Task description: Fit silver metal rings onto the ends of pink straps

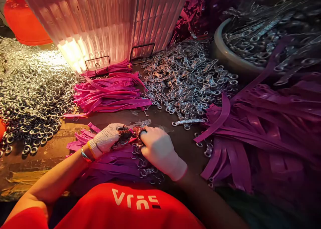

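Note:
My left hand (pixel 107 138), in a dotted white glove with dark, stained fingertips, is closed in a pinch. A metal ring (pixel 123 141) shows at its fingers. Touching or nearly touching it, my right hand (pixel 157 147) in a white glove is closed too, its fingertips dark. Between the hands a bit of pink strap (pixel 131 140) peeks out; the fingers cover most of it. Beneath both hands lies a bundle of pink straps (pixel 112 168), with metal rings and links (pixel 147 171) at their right ends.
Loose metal rings (pixel 35 88) are heaped at left. Pink straps (pixel 112 92) lie ahead, before a ribbed translucent panel (pixel 100 25). Metal links (pixel 185 78) pile up at centre right, near a basin (pixel 223 48) of metal pieces. More purple-pink straps (pixel 271 132) spread at right.

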{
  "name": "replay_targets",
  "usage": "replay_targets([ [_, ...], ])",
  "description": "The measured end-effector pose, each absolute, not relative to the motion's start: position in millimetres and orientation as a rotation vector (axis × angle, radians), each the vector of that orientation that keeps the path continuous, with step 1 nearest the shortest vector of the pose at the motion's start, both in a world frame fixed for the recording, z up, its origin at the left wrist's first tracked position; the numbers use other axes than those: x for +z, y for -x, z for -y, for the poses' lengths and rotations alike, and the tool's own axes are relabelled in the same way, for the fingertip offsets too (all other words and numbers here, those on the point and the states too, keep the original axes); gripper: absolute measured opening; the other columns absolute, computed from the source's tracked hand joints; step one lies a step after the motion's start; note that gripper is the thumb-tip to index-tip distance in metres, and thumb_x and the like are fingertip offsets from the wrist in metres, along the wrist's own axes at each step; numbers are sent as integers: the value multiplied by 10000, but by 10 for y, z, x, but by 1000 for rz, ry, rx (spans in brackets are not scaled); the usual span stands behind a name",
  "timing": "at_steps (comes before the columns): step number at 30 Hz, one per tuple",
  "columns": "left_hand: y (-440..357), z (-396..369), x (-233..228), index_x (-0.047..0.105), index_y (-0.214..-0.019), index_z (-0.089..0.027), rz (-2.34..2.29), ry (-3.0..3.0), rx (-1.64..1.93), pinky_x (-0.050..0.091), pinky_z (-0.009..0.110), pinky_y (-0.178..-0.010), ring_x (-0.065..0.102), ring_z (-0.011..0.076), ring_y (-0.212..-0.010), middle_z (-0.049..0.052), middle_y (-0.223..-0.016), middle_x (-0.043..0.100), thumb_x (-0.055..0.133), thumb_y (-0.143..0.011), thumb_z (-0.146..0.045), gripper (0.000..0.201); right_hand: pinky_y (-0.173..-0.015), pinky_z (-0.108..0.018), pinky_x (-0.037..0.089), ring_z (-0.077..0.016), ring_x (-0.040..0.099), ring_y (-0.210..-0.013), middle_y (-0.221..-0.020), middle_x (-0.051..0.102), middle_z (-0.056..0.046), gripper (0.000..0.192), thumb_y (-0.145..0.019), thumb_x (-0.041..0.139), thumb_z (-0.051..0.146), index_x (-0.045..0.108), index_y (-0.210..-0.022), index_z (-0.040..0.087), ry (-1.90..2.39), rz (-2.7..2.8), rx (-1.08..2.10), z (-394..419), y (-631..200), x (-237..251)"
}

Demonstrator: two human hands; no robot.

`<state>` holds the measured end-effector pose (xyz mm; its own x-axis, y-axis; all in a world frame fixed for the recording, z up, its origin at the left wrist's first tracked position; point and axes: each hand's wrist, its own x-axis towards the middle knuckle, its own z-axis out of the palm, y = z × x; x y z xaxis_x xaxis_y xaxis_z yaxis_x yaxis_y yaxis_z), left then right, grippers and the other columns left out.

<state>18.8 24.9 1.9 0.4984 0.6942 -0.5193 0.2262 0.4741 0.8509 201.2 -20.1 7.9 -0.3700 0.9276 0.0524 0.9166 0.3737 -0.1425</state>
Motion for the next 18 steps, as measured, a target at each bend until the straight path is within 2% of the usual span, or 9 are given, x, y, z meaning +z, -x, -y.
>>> replay_targets([
  [6,-191,-269,57,660,-767,-133,-1031,-1453,388,355,194,-535,451,90,-577,-3,-642,571,625,-807,-348,221,-649,-342,277,-214,555,-712,-785,671,-116,156,-727,559,73,681,-729,170,1702,2523,82,259,-1976,89],
  [12,-188,-303,-18,668,-788,-134,-1040,-1591,338,340,202,-545,446,95,-574,-6,-641,579,545,-876,-366,277,-638,-333,280,-200,547,-688,-759,670,-104,200,-706,529,55,687,-763,163,1721,2478,186,175,-2004,9],
  [15,-198,-339,-62,685,-794,-140,-1072,-1866,285,354,217,-600,505,116,-642,14,-710,638,513,-895,-298,254,-599,-323,271,-185,523,-621,-704,666,-69,236,-677,499,53,683,-766,171,1841,2394,265,127,-2001,-83],
  [18,-221,-386,-129,683,-794,-141,-1069,-1966,212,351,231,-614,525,126,-653,14,-723,651,497,-835,-157,191,-604,-323,278,-191,531,-633,-730,676,-85,212,-665,499,72,673,-743,165,1854,2344,191,115,-1961,-157],
])
